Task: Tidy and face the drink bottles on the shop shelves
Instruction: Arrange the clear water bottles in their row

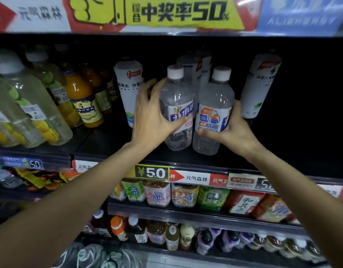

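dark shelf (112,140) carries two clear water bottles (176,105), white bottles (128,88), orange juice bottles (83,97).

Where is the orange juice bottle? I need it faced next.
Head view, left side: the orange juice bottle stands between the lemon-slice bottles and a white bottle.

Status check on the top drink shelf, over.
Left hand grips left clear bottle. Right hand grips right clear bottle. Both upright, side by side near shelf front. Nothing blocking.

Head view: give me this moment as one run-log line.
left hand: grips left clear plastic white-capped bottle | right hand: grips right clear plastic white-capped bottle | both upright, side by side on dark shelf
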{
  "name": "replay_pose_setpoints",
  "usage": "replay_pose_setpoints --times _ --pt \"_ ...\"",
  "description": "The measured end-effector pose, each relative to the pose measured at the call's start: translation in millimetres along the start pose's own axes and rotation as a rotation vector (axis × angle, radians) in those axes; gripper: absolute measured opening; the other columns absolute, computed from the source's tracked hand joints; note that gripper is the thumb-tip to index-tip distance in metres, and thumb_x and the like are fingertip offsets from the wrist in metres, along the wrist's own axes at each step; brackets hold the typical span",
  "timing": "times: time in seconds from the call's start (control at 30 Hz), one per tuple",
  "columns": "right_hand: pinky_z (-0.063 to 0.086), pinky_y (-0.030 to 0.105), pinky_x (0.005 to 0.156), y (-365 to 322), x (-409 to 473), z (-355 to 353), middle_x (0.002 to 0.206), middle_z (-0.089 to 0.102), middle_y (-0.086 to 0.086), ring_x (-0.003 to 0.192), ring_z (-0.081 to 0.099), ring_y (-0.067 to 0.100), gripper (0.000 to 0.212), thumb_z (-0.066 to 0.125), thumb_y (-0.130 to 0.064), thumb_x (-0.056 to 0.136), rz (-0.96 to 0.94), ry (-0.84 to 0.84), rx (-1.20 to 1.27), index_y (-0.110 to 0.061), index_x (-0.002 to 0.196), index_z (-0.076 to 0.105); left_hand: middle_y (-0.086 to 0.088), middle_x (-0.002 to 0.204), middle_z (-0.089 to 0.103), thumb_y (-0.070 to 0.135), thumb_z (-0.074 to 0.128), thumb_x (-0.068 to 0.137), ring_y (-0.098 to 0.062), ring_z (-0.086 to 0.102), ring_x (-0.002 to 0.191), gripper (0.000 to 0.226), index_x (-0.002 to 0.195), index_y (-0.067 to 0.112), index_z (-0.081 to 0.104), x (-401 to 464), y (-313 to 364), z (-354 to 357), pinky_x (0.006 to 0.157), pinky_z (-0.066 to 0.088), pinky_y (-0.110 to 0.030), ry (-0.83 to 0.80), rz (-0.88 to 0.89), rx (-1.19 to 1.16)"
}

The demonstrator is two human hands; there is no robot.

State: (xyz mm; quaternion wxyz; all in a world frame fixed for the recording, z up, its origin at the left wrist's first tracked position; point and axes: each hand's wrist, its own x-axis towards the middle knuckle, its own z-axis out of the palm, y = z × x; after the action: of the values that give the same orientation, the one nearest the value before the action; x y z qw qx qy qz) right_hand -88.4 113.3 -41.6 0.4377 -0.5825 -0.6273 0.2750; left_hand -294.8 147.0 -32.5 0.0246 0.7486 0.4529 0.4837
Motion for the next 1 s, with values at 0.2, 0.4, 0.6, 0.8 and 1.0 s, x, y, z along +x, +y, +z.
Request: replay_pose_setpoints --times 0.2,0.4,0.6,0.8,1.0 --pt "0.047 0.004 0.072 -12.7 -19.9 1.7 0.103 0.057 -0.024 0.085 0.059 -0.018 0.089 0.087 -0.017 0.064 -0.022 0.067 0.109 -0.017 0.135 0.033 0.012 0.117 0.059 0.031 0.089 0.061 0.002 0.058 0.105 0.089 0.135 0.016 0.043 -12.3 1.0 14.8 0.084 0.044 -0.007 -0.185 -0.423 -0.361" --pt "0.042 0.002 0.079 -40.1 -63.6 1.0 0.108 0.048 -0.039 0.099 0.050 -0.023 0.081 0.086 -0.014 0.067 -0.082 0.131 0.061 -0.037 0.125 0.034 0.007 0.111 0.066 0.028 0.089 0.061 0.000 0.061 0.102 0.069 0.120 0.012 0.057 -27.9 24.7 -3.9 0.087 0.051 -0.019 -0.060 -0.452 -0.454" --pt "0.041 0.002 0.082 -100.4 -114.8 -32.7 0.114 0.045 -0.043 0.106 0.047 -0.022 0.082 0.085 -0.022 0.069 -0.056 0.094 0.074 -0.037 0.130 0.032 0.008 0.115 0.066 0.049 0.084 0.057 -0.004 0.061 0.108 0.071 0.117 0.026 0.056 -36.6 68.2 -70.2 0.092 0.052 -0.026 -0.208 -0.404 -0.477" --pt "0.055 0.030 0.084 -152.8 -177.9 -85.1 0.119 0.062 -0.013 0.103 0.063 0.005 0.085 0.084 -0.031 0.062 0.100 0.053 0.198 -0.031 0.135 0.041 0.016 0.107 0.068 0.052 0.089 0.051 0.001 0.065 0.096 0.075 0.117 0.030 0.060 -80.8 118.0 -130.6 0.083 0.056 -0.036 -0.516 -0.404 -0.359" --pt "0.056 0.027 0.077 -176.2 -220.6 -137.8 0.107 0.063 -0.011 0.095 0.066 0.006 0.086 0.083 -0.034 0.058 0.131 0.028 0.162 -0.039 0.134 0.040 0.012 0.107 0.068 0.048 0.091 0.053 -0.003 0.063 0.099 0.075 0.116 0.020 0.064 -82.0 178.6 -160.9 0.085 0.054 -0.037 -0.578 -0.361 -0.404"
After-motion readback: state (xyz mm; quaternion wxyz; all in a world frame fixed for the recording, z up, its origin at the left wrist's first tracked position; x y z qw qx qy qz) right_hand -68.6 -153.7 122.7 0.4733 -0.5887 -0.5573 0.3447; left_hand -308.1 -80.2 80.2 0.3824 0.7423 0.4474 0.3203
